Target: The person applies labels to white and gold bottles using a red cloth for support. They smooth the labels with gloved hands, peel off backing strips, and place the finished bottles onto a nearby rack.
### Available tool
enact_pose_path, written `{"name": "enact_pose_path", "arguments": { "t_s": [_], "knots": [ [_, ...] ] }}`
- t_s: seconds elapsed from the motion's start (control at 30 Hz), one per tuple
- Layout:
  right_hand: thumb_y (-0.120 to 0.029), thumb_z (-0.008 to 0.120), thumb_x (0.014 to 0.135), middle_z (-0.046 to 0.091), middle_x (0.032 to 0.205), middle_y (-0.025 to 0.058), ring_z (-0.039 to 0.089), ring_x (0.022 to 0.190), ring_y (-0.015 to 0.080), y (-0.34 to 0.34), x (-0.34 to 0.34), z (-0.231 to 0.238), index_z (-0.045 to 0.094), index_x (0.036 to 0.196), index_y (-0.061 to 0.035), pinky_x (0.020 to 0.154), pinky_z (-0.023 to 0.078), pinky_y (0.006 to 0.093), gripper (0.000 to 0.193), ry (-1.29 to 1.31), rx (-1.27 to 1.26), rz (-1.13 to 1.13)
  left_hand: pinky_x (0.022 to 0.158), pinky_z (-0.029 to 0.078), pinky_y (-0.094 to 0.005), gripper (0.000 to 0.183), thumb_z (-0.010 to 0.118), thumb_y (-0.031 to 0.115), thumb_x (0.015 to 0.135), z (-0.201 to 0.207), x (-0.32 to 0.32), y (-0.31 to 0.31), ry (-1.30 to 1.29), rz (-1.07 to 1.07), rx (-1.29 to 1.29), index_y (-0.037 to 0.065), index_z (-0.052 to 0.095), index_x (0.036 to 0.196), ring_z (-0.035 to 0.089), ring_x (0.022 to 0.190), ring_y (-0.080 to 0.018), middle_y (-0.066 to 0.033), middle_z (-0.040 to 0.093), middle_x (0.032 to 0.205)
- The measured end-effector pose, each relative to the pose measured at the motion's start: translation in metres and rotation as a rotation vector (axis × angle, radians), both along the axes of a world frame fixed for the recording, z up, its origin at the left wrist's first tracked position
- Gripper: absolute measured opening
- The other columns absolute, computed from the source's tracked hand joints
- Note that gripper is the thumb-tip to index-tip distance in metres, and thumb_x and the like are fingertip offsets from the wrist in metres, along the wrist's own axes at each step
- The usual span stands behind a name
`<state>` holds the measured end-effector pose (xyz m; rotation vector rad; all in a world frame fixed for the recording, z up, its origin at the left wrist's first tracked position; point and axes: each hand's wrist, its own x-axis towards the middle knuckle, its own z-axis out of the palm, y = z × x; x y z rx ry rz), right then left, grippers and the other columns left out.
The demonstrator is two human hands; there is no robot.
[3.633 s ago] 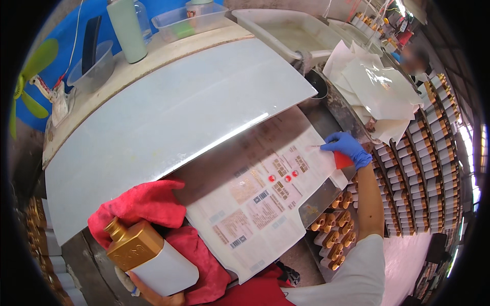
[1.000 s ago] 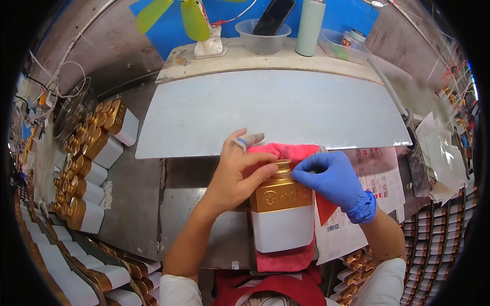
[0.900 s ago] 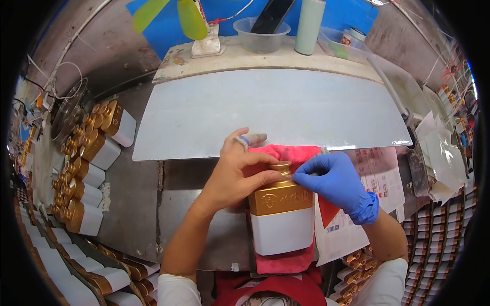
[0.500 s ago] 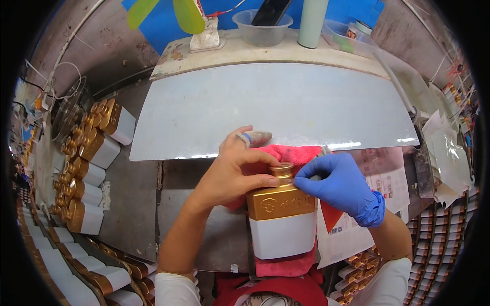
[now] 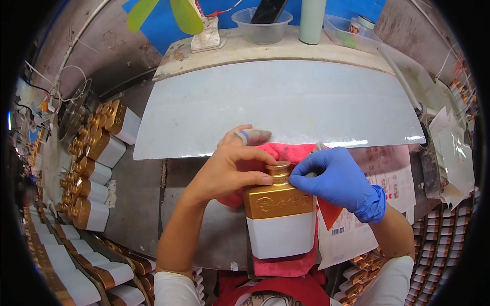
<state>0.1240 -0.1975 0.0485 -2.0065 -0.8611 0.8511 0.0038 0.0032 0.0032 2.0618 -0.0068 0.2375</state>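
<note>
While the left hand [image 5: 217, 171] grips its neck [image 5: 279, 173], a glossy gold-shouldered, white rectangular bottle [image 5: 282, 234] sits just below both hands;
the blue-gloved right hand [image 5: 332, 178] pinches at the neck's right, any contents hidden; neck work looks underway, unfinished.

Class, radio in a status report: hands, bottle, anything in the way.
Bottle: gold-topped, over red cloth. Left hand: thumb and index finger at its neck. Right hand: blue-gloved, fingertips at neck's right. Red triangular piece close beside it.
</note>
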Motion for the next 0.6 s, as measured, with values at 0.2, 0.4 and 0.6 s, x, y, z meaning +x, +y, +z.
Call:
{"name": "enact_pose_path", "arguments": {
  "t_s": [0.2,0.4,0.6],
  "knots": [
    [-0.021,0.067,0.075,0.068,0.069,0.0103,0.063,0.062,0.0143,0.0002,0.0003,-0.0007,0.072,0.083,-0.0027,0.064,0.051,0.0270,0.021,0.009,0.026,0.015,0.108,0.025,-0.0461,0.031,0.080,0.021,0.068,0.0008,-0.0008,0.0019,0.017,-0.015,0.001,0.015,0.073,0.098,0.034,0.129,-0.0372,-0.0208,0.055,0.128],
    [-0.022,0.066,0.075,0.068,0.071,0.0113,0.063,0.061,0.0155,0.0005,0.0024,-0.0008,0.072,0.085,-0.0022,0.065,0.051,0.0276,0.023,-0.004,0.024,0.045,0.109,0.022,-0.0460,0.031,0.081,0.016,0.065,0.0025,0.0011,0.0047,0.030,-0.045,-0.047,0.012,0.074,0.095,0.033,0.131,-0.0362,-0.0196,0.056,0.127],
    [-0.022,0.066,0.076,0.068,0.070,0.0116,0.063,0.062,0.0155,0.0006,0.0028,-0.0003,0.072,0.085,-0.0019,0.065,0.051,0.0277,0.023,0.004,0.013,0.040,0.109,0.023,-0.0448,0.028,0.082,0.016,0.063,0.0048,0.0021,-0.0038,0.027,0.026,-0.056,0.010,0.074,0.089,0.034,0.130,-0.0341,-0.0166,0.059,0.123]
  ]
}}
